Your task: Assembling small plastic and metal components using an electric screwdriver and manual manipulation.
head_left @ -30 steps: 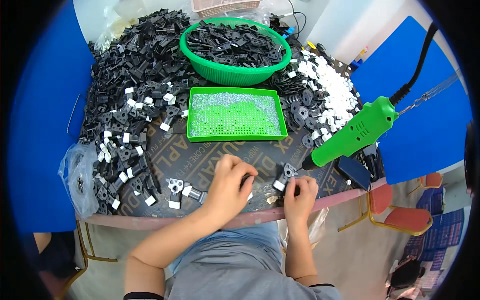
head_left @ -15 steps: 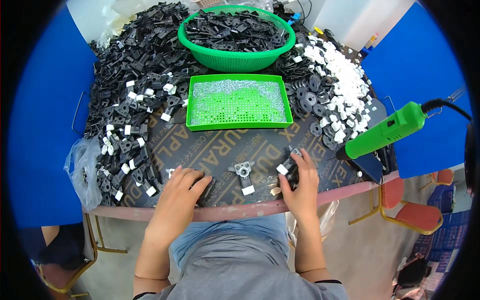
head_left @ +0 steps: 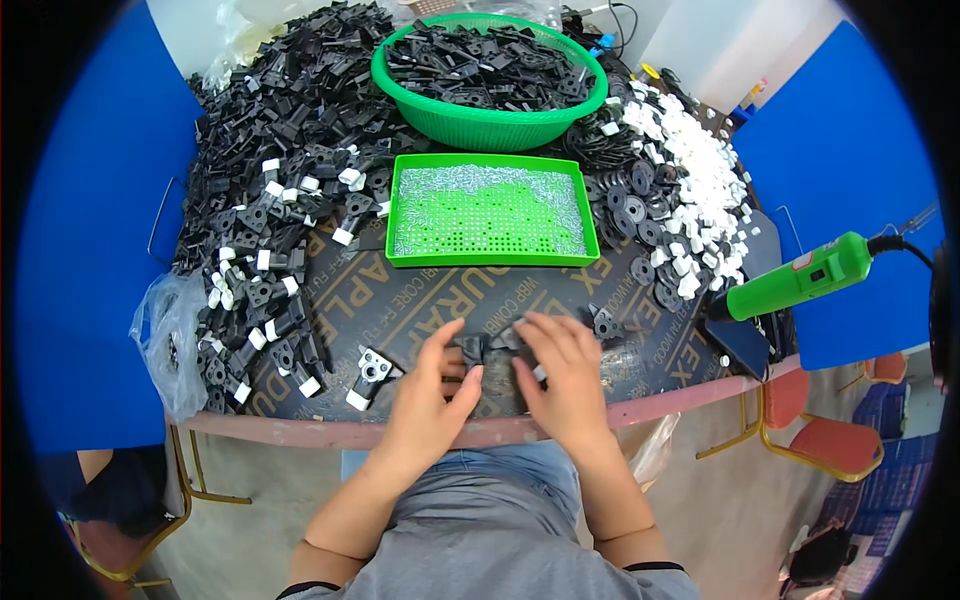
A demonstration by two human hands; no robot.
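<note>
My left hand (head_left: 432, 398) pinches a small black plastic part (head_left: 473, 348) between thumb and fingers, above the tabletop near its front edge. Beside it, my right hand (head_left: 565, 372) curls over another black part (head_left: 505, 340); a bit of white shows between thumb and fingers, and the rest is covered. To the left of my left hand lies a black assembly with a white end cap (head_left: 372, 375), its flat plate facing up. A further black assembly (head_left: 604, 322) rests just beyond my right fingers, partly hidden by them.
A green tray (head_left: 393, 215) of small silvery screws stands mid-table, before a green basket (head_left: 480, 125) of black parts. Black parts (head_left: 290, 100) heap up at left; black discs (head_left: 632, 210) and white caps (head_left: 690, 160) lie right. A green electric screwdriver (head_left: 800, 280) hangs at right.
Both hands have come together at the middle. My left hand moved right, uncovering the left assembly, and now holds a black part. My right hand left the right assembly for the middle one.
</note>
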